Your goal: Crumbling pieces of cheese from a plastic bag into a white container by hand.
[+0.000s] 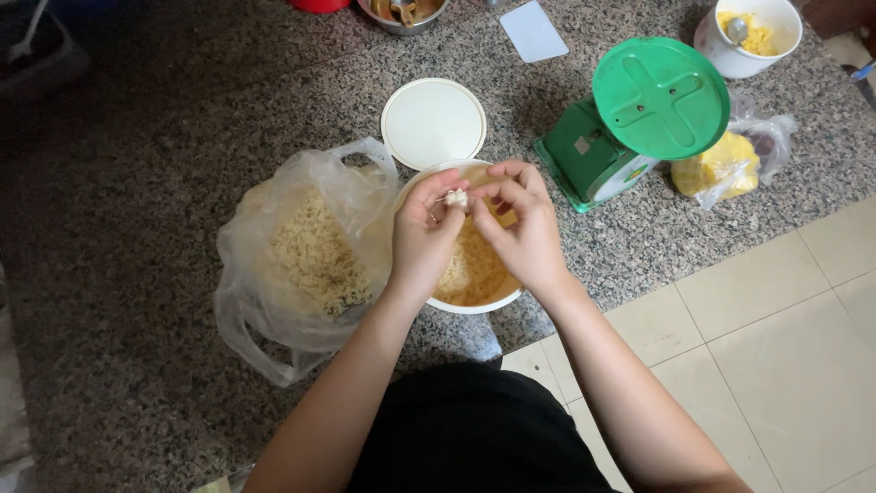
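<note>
Above bowl: small white clump (455,197) over the white bowl (474,265); too small to tell its long axis.
Left hand (424,239): fingertips pinch the clump.
Right hand (525,228): fingers pinch it too.
Beside: plastic bag of noodles (306,256).

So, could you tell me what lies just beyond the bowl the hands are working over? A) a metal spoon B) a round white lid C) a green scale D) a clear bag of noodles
B: the round white lid lies flat on the stone just past the bowl, under both hands.
</note>
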